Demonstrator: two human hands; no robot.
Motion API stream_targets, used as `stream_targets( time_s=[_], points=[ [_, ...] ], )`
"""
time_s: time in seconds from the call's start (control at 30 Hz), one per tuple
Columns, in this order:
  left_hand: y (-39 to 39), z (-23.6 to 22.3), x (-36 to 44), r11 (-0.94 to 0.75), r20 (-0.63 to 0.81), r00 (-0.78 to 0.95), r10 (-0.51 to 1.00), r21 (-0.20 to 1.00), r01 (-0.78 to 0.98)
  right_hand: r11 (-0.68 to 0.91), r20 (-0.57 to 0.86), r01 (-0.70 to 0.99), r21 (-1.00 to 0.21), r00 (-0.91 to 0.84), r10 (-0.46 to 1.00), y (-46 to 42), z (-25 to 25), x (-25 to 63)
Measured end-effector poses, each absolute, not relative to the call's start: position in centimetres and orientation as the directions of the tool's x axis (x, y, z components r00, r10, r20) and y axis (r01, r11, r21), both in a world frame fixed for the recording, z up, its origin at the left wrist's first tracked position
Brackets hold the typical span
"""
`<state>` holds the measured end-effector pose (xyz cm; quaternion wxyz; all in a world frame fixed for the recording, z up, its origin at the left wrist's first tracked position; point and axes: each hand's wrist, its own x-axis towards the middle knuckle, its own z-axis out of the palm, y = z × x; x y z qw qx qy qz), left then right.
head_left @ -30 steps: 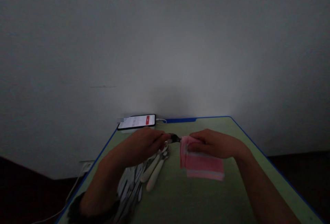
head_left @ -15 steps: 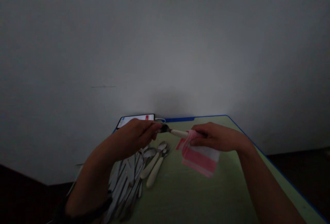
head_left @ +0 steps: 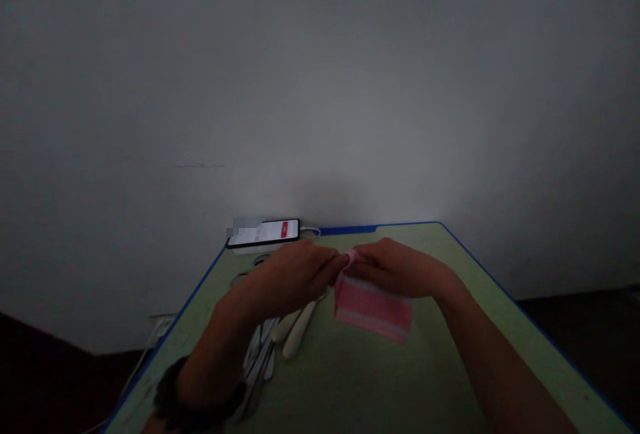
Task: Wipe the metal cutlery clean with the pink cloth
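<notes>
The left hand (head_left: 295, 277) and right hand (head_left: 400, 267) have now come together, both pinching the cloth (head_left: 373, 307); the spoon is probably hidden inside. The cutlery (head_left: 280, 344) lies left; the table (head_left: 450, 247) is free on the right.

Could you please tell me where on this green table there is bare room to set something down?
Bare patches on the table: the far right corner, between the right hand and the blue edge, and the near middle, below the pink cloth between the forearms. It is crowded on the left, where cutlery lies under the left hand, and by the phone.
</notes>
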<state>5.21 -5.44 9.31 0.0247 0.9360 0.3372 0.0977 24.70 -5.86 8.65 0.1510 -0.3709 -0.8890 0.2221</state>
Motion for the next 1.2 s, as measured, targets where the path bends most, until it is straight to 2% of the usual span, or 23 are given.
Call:
stream_targets(
  time_s=[0.2,0.3,0.4,0.57,0.77,0.87,1.0,1.07,1.2],
  points=[
    [-4.6,10.1,2.2,-0.682,0.129,0.683,0.719,0.321,0.657,0.563,-0.031,0.623,-0.543,-0.685,0.728,-6.0,9.6,26.0],
    [-4.2,10.0,1.1,-0.626,0.12,0.639,0.76,0.402,0.669,0.544,-0.03,0.612,-0.574,-0.679,0.734,-6.1,9.9,26.7],
    [-4.0,9.6,0.8,-0.583,0.13,0.593,0.794,0.438,0.684,0.542,-0.005,0.632,-0.554,-0.653,0.757,-6.1,9.8,26.9],
    [-4.5,9.7,2.2,-0.613,0.143,0.616,0.774,0.411,0.674,0.553,0.003,0.681,-0.479,-0.629,0.777,-6.1,9.5,26.6],
    [-5.8,9.6,5.3,-0.758,0.13,0.75,0.648,0.208,0.619,0.63,0.092,0.643,-0.436,-0.664,0.742,-6.1,9.0,25.5],
    [-5.9,8.9,6.2,-0.762,0.125,0.753,0.646,0.162,0.627,0.636,0.106,0.636,-0.436,-0.666,0.738,-5.9,8.5,25.3],
    [-5.3,8.8,5.5,-0.758,0.12,0.749,0.651,0.151,0.635,0.624,0.126,0.637,-0.452,-0.647,0.752,-5.6,8.2,25.2],
    [-4.8,9.0,4.6,-0.752,0.126,0.742,0.658,0.156,0.641,0.61,0.092,0.643,-0.464,-0.65,0.755,-5.6,8.3,25.4],
    [-4.3,9.6,2.8,-0.661,0.148,0.648,0.747,0.277,0.698,0.582,0.033,0.674,-0.454,-0.64,0.767,-5.6,8.9,26.2]
  ],
)
